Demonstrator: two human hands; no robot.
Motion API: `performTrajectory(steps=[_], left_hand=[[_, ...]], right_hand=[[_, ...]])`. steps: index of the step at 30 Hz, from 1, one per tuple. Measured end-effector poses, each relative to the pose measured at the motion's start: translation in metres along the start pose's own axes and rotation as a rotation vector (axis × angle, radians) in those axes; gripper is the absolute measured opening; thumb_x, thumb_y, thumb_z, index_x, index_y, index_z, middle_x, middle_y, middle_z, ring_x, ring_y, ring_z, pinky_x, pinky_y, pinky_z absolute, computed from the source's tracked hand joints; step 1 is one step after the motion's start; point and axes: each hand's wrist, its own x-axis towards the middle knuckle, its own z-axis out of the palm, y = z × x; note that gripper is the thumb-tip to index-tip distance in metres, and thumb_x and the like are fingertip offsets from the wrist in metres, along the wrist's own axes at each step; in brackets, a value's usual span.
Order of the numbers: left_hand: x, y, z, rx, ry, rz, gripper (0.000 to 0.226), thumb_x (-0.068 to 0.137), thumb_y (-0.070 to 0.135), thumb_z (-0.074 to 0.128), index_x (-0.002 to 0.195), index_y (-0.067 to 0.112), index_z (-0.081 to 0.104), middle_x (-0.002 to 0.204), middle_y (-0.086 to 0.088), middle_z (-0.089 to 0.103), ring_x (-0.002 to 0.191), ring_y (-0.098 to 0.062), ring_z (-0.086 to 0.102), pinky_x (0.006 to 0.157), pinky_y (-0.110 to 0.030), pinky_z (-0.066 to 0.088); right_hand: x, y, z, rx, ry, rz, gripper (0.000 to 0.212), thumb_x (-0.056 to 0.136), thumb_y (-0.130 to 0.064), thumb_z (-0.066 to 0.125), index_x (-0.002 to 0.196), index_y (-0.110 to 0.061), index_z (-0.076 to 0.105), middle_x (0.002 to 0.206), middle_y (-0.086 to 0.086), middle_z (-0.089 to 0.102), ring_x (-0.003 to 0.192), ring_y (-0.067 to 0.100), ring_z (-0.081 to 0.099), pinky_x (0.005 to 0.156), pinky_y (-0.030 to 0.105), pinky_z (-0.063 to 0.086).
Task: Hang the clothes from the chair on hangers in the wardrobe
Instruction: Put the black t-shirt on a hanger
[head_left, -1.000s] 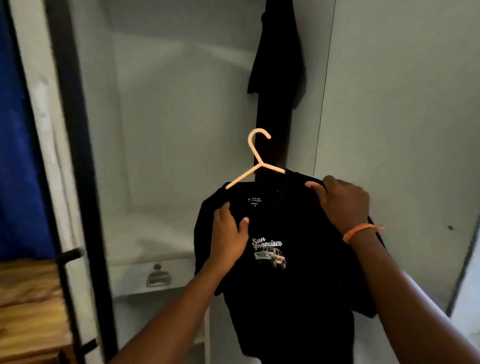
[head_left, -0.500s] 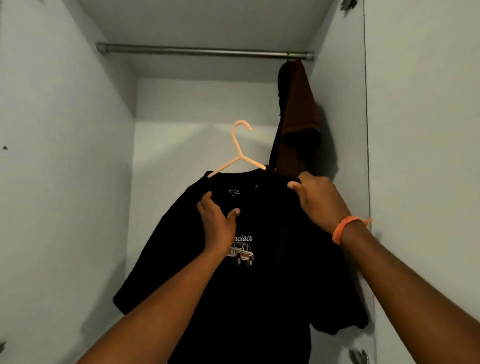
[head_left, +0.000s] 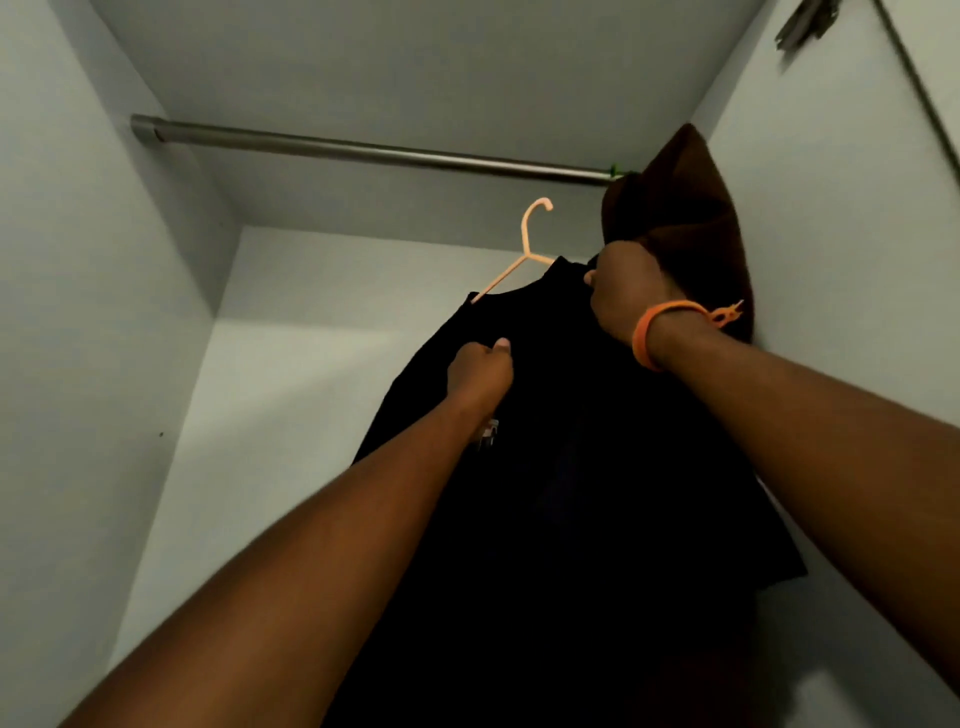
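Wardrobe rail (head_left: 374, 151), brown garment (head_left: 685, 218) hanging beside hanger (head_left: 530, 244)

Wardrobe interior (head_left: 332, 467), seen from below. Pale grey panels are enclosing the space: left side wall (head_left: 78, 312), back wall (head_left: 363, 270), ceiling panel (head_left: 415, 62), right side panel (head_left: 831, 208). A metal rail (head_left: 363, 150) is running left to right under the ceiling. Soft light is falling on the lower back wall. A metal hinge (head_left: 802, 23) is showing blurred at top right.
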Motion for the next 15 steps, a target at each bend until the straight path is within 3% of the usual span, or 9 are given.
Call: performTrajectory(steps=[3,5,11,15], left_hand=[[0.04,0.013,0.013,-0.078,-0.083,0.006,0.037,0.1,0.033,0.049,0.111,-0.001,0.061,0.114,-0.018,0.066,0.104,-0.035,0.064,0.089,-0.039,0.051],[0.055,0.019,0.02,-0.095,-0.104,0.023,0.043,0.099,0.033,0.049,0.126,0.0,0.057,0.121,-0.02,0.064,0.11,-0.035,0.062,0.095,-0.04,0.05],[0.088,0.026,0.042,-0.094,-0.191,0.105,0.039,0.1,0.028,0.049,0.124,-0.001,0.057,0.12,-0.022,0.063,0.109,-0.037,0.062,0.094,-0.04,0.05],[0.096,0.03,0.048,-0.102,-0.232,0.163,0.036,0.102,0.025,0.047,0.119,-0.002,0.062,0.112,-0.024,0.065,0.1,-0.037,0.064,0.076,-0.03,0.045]], right_hand=[[0.039,-0.011,0.017,-0.21,0.058,-0.018,0.023,0.102,-0.01,0.048,0.107,0.004,0.064,0.107,0.023,0.067,0.103,0.042,0.064,0.09,0.042,0.052],[0.057,-0.019,0.025,-0.338,0.095,-0.042,0.025,0.103,-0.011,0.044,0.117,0.003,0.06,0.121,0.021,0.064,0.116,0.039,0.061,0.095,0.036,0.046],[0.095,-0.013,0.039,-0.407,0.213,-0.067,0.028,0.1,-0.01,0.05,0.115,0.01,0.063,0.117,0.028,0.064,0.113,0.046,0.06,0.092,0.047,0.049],[0.107,-0.015,0.037,-0.428,0.301,-0.063,0.028,0.096,-0.001,0.047,0.118,0.011,0.061,0.119,0.03,0.062,0.114,0.05,0.058,0.091,0.051,0.05]])
